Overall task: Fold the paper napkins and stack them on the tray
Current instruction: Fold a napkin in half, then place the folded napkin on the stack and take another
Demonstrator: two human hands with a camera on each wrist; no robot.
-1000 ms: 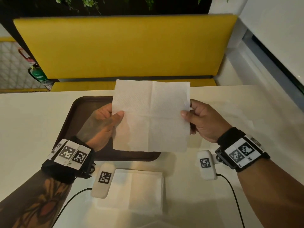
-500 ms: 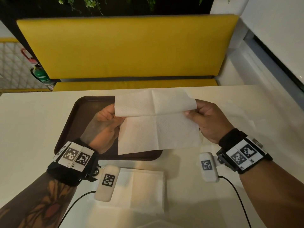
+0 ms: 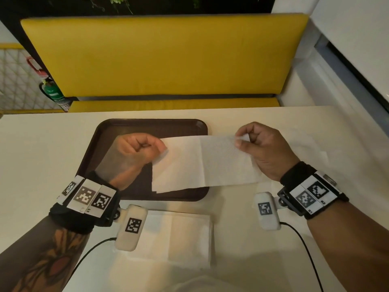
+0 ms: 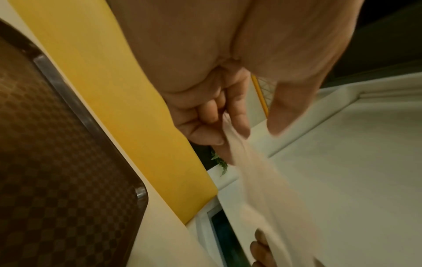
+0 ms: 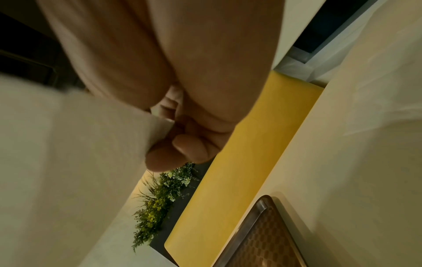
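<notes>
A white paper napkin point(image 3: 206, 163), folded in half into a wide strip, hangs in the air over the right part of the dark brown tray point(image 3: 109, 144). My left hand point(image 3: 139, 152) pinches its left end and my right hand point(image 3: 259, 144) pinches its right end. In the left wrist view the napkin point(image 4: 258, 177) runs out from my curled left fingers point(image 4: 235, 119). In the right wrist view my right fingers point(image 5: 180, 144) clamp the napkin's point(image 5: 75, 144) edge. A pile of napkins point(image 3: 179, 239) lies on the table near me. The tray holds no napkin that I can see.
The cream table point(image 3: 42, 157) carries the tray in the middle. A yellow bench back point(image 3: 164, 55) stands beyond the far edge. A green bottle point(image 3: 50, 91) sits at the far left. Cables point(image 3: 305, 245) trail from the wrist cameras across the near table.
The napkin's top half has come down toward me, so the open square is now a half-height strip. Both hands have moved slightly apart and lower, still pinching the ends.
</notes>
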